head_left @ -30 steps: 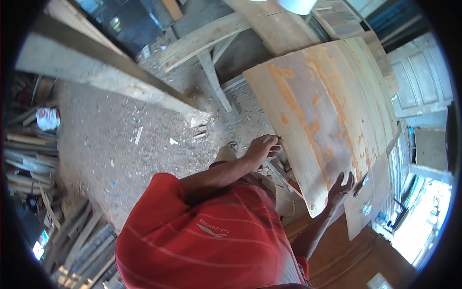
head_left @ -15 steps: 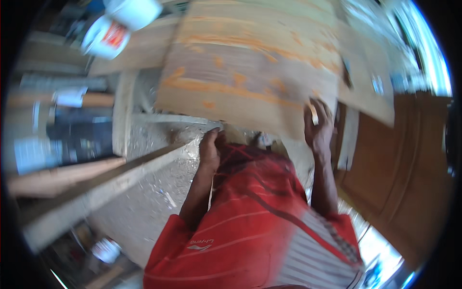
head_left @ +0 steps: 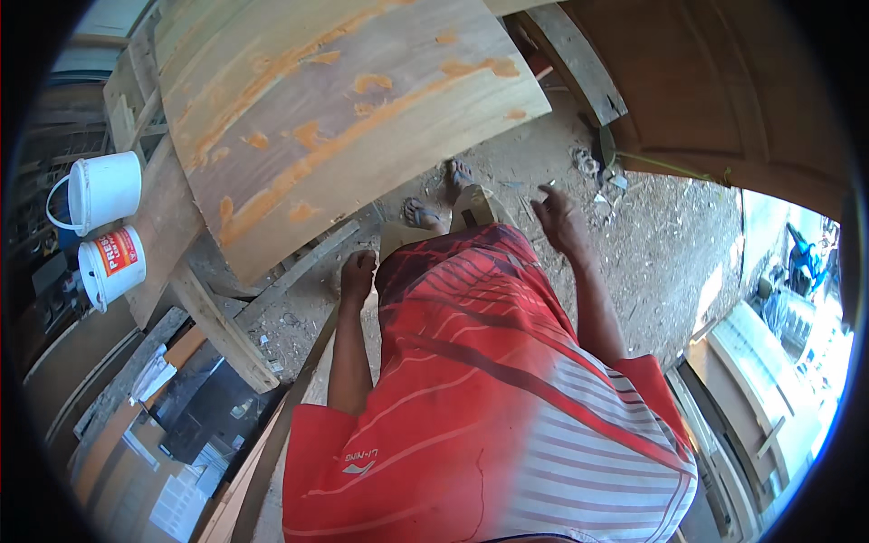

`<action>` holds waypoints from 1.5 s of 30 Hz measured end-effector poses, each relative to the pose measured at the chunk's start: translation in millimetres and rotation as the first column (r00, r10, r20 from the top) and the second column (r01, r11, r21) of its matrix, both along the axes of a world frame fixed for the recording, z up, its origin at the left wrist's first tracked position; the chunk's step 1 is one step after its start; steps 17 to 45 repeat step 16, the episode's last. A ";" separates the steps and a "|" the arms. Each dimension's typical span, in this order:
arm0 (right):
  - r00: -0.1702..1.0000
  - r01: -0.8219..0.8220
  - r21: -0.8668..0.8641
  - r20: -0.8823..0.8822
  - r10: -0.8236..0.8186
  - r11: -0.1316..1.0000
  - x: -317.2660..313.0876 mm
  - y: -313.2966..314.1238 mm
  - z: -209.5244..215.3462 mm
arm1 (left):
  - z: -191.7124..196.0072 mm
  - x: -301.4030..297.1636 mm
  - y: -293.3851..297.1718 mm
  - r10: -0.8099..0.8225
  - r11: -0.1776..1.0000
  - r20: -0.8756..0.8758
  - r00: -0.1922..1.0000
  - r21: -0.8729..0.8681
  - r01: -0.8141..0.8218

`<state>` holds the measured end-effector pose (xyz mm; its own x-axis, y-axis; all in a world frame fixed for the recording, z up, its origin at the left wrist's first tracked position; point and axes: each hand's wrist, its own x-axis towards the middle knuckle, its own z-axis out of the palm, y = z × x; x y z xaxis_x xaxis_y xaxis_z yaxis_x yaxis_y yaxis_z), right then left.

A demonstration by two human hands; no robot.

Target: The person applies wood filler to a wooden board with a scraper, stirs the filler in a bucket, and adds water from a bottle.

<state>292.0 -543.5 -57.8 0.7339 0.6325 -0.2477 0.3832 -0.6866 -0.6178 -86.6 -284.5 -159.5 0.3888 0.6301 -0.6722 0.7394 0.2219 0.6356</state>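
One large plywood sheet [head_left: 335, 118], pale brown with orange streaks and patches, lies tilted across the wooden worktop [head_left: 167, 226], its near corner jutting out over the dirt floor [head_left: 652, 244]. Neither hand touches it. The left hand [head_left: 358, 274] hangs just below the sheet's lower edge, its fingers curled into a loose fist around nothing visible. The right hand [head_left: 558, 217] is held out over the floor, well apart from the sheet, fingers loosely spread and empty.

Two white plastic buckets stand on the worktop's left end: the upper bucket [head_left: 101, 188] plain with a wire handle, the lower bucket [head_left: 113, 264] bearing a red label. Both lie at an angle that hides what is inside.

Two sandalled feet [head_left: 444, 195] show on the floor just beyond the red striped shirt [head_left: 489, 398]. A long wooden beam [head_left: 276, 434] runs diagonally beside the left forearm. Dark boards and panels [head_left: 190, 407] are stacked lower left under the worktop. A brown wooden door panel [head_left: 724, 90] fills the upper right, with scraps and shavings [head_left: 593, 167] scattered on the floor before it.
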 end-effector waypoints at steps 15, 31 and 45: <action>0.793 0.234 -0.401 -0.448 -0.412 0.886 -168.7 -290.2 -163.9 | -60.0 -132.5 -91.2 0.527 0.747 -0.143 0.838 -0.393 -0.537; 0.781 0.299 -0.410 -0.415 -0.468 0.862 -160.3 -271.6 -151.3 | -62.9 -131.6 -100.3 0.536 0.732 -0.163 0.829 -0.399 -0.552; 0.781 0.299 -0.410 -0.415 -0.468 0.862 -160.3 -271.6 -151.3 | -62.9 -131.6 -100.3 0.536 0.732 -0.163 0.829 -0.399 -0.552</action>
